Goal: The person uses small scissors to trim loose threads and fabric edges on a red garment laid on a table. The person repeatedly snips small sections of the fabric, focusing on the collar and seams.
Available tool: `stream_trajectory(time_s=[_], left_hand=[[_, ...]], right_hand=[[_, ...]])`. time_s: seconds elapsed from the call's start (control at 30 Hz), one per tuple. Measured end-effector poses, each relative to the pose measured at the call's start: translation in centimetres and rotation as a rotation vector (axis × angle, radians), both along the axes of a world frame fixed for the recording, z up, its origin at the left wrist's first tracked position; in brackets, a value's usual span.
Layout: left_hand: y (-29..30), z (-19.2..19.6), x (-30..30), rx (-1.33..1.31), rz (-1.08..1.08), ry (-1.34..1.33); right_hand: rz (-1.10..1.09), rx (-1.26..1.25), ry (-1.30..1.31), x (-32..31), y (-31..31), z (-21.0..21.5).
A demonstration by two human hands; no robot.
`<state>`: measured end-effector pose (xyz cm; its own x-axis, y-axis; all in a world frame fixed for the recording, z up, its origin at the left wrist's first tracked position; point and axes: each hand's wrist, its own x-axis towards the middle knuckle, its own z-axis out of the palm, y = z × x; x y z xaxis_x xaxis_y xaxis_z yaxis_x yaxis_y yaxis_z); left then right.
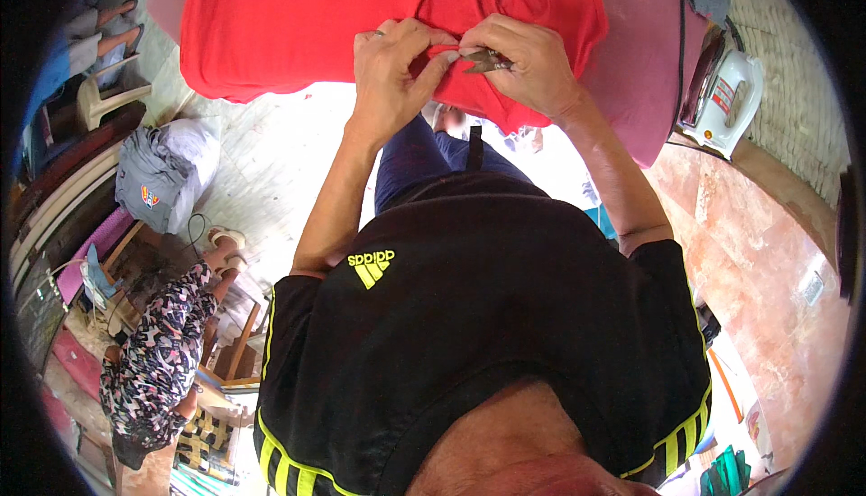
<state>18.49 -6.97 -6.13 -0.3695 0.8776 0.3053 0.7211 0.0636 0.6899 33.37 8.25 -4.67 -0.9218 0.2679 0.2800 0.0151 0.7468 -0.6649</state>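
A red cloth piece, looking like a knit garment (289,27), lies spread over the table edge and bunches into folds at its far right. My left hand (392,72) pinches a bit of this red cloth between thumb and fingers. Close beside it, my right hand (532,68) is closed around small metal thread snips (485,61), their blades pointing left. The fingertips of both hands nearly meet at the cloth. Whether a thread lies between them is too small to make out.
The table has a pink cover (636,72). At its right stands a white iron (726,104) with a dark cord, beside a woven wall panel (785,54). Grey clothing in a bag (162,176) lies on the left floor. A person in patterned clothes (167,347) is at lower left.
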Motion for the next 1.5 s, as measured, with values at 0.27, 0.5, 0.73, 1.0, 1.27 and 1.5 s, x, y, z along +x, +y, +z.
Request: stream_trajectory(time_s=[0.27, 0.5, 0.73, 1.0, 1.27, 1.5], left_hand=[[0.6, -0.1, -0.4, -0.020, -0.014, -0.133], [0.1, -0.2, -1.1, 0.008, -0.029, -0.254], [0.3, -0.1, -1.4, 0.000, -0.060, -0.356], [0.4, 1.3, -1.4, -0.094, -0.084, -0.226], [-1.4, 4.9, -4.7, -0.414, -0.039, 0.111], [5.3, 6.2, -2.5, 0.015, -0.292, 0.240]], right_hand=[[-0.038, -0.332, -0.141, -0.5, 1.7, 0.5], [0.209, -0.301, -0.374, -1.1, 3.6, 2.8], [0.257, -0.200, -0.343, -1.9, 3.1, 2.6], [0.047, -0.060, 0.020, -0.4, 0.4, 1.9], [-0.561, -0.571, 0.166, 5.7, -3.0, -1.3], [-0.583, -0.681, 0.296, 4.4, -2.4, -2.1]])
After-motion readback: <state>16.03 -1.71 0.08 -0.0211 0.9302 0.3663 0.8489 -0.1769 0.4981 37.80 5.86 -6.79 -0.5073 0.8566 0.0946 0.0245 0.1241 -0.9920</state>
